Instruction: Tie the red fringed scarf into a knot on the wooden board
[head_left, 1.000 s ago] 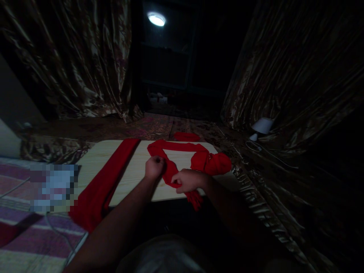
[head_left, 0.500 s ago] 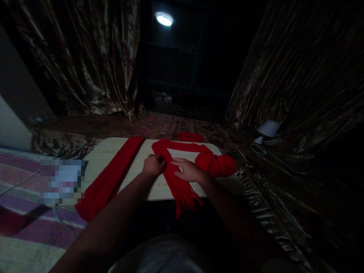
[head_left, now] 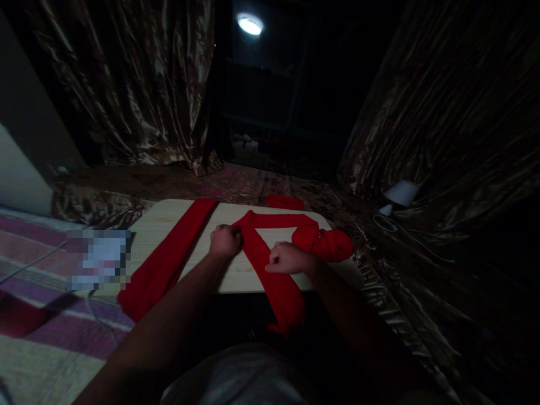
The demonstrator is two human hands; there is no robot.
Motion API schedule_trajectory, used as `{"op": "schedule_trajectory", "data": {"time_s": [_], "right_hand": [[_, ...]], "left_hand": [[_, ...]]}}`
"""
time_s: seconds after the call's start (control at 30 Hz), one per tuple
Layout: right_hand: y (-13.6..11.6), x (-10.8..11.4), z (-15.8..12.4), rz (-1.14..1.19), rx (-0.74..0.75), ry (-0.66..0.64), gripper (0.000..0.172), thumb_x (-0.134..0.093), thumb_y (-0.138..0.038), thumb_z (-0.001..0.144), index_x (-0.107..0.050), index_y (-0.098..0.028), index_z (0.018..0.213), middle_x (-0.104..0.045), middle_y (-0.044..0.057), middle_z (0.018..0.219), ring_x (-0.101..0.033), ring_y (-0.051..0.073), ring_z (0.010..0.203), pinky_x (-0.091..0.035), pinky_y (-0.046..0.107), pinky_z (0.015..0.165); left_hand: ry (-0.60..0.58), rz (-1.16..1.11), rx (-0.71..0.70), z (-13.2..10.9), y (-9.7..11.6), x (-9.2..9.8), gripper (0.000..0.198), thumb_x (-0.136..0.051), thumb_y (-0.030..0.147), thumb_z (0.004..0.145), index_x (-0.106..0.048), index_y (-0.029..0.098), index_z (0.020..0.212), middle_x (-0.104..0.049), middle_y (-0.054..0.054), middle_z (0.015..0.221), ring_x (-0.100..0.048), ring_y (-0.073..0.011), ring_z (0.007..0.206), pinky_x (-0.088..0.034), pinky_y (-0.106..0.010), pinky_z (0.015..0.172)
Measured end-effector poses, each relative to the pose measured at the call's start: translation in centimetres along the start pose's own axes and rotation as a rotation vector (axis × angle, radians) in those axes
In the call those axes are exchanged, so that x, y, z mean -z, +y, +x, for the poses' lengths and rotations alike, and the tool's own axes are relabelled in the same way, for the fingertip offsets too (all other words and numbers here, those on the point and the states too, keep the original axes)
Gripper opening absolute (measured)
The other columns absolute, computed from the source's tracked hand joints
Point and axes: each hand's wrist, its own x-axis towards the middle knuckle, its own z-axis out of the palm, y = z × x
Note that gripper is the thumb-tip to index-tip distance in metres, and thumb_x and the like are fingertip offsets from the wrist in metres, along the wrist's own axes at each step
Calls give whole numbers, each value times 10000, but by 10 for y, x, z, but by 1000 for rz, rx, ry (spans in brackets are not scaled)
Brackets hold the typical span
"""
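A red scarf [head_left: 261, 253] lies bent across a pale wooden low table [head_left: 169, 211], with one end hanging over the near edge into shadow. My left hand [head_left: 225, 241] is closed on the scarf's left edge, near its bend. Lower down, my right hand [head_left: 290, 257] has its fingers curled on the right edge of the same strip. From the bend, the scarf runs right to a bunched red cloth [head_left: 331, 244] at the table's right end. A separate folded red cloth [head_left: 169, 261] stretches along the table's left side.
Another red piece [head_left: 284, 202] lies beyond the table's far edge. On the left, a blurred-out object [head_left: 101, 256] with a cable sits on a striped blanket [head_left: 46, 337]. A small white lamp [head_left: 400, 193] with a cord stands at the right. Patterned curtains [head_left: 164, 84] hang behind.
The scarf's near end has slid further over the table's front edge, its fringe dropping into shadow. My right hand has gone from spread fingers to curled and moved slightly right. My left hand stays near the bend.
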Motion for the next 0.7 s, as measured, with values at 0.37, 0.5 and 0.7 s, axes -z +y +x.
{"op": "schedule_trajectory", "data": {"time_s": [0.37,0.5,0.7], "right_hand": [[18,-22,90,208,-123,388,229,-566,-124,877,-751,-208,983,-762,31,1013,-683,159,925,-495,245,848],[24,-31,123,141,-192,333,238,-589,-135,871,-760,-215,1016,-762,32,1036,-682,166,934,-500,248,856],[25,-33,137,38,-231,262,181,-645,-175,843,-776,-238,951,-769,31,983,-678,171,906,-488,245,821]], "left_hand": [[-12,-23,-4,3,-3,-5,323,-611,302,819,-789,245,1083,-760,-86,1077,-625,-329,1049,-478,-406,924],[-15,-18,-7,4,-4,-6,331,-591,308,829,-788,250,1088,-757,-71,1106,-631,-329,1041,-485,-408,915],[-22,-19,1,5,-3,-7,321,-601,307,823,-793,262,1076,-756,-76,1101,-631,-328,1037,-486,-406,907]]}}
